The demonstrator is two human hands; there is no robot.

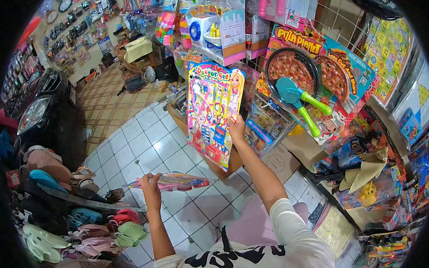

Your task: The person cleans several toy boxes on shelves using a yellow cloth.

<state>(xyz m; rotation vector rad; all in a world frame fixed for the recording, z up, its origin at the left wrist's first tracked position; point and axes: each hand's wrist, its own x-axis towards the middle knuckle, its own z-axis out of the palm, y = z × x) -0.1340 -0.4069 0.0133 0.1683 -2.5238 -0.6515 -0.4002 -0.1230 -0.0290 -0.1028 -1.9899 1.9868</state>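
Tall, flat, multicoloured toy pack with "Doctor Set" lettering [211, 103] is held up in front of the person, before the hanging stock. Right hand [237, 130] pinches its right edge below mid-height: one digit shows on the front, the others are hidden behind, so their spread can't be told. Long axis runs roughly up-down in view, leaning slightly; title end at top, printed face toward the wearer.

Left hand [151, 184] is lower, fingers bent and pinching the upper edge of a second flat, shiny, pink-and-multicoloured pack [187, 182], seen nearly edge-on, long axis left-right; its print can't be read.

Step in hand looks like holding up one pack while carrying the other; next move probably calls for a firm edge grip and a level wrist, so the tall pack clears its neighbours.

Further out: clear-wrapped pack with pictures [262, 124] just right of the right hand; big red-and-teal "Pizza Planet" toy pack [292, 73] up right; white-and-blue boxed toy [233, 33] above; white tiled floor [136, 138] below; pale green clogs [43, 244] far lower left
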